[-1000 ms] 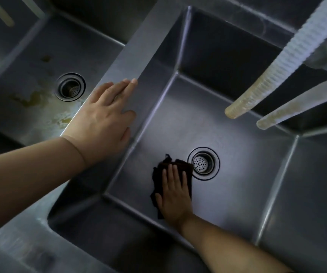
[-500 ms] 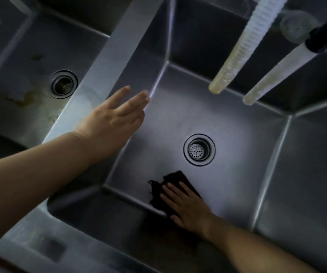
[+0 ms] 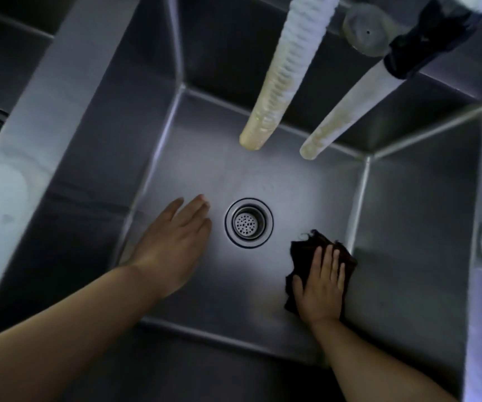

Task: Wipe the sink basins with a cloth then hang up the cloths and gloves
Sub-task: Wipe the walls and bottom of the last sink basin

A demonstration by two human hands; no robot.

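The right hand [image 3: 319, 285] presses a dark cloth [image 3: 341, 258] flat on the sink basin [image 3: 263, 288] floor, right of the drain [image 3: 248, 222] (fingers straight, spread); the left hand [image 3: 173, 245], fingers straight and holding nothing, is left of the drain beneath two hoses [image 3: 280, 71]

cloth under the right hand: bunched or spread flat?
Bunched. The dark cloth is a crumpled wad with ragged edges showing around the right hand, whose flat fingers press it onto the basin floor by the right wall.
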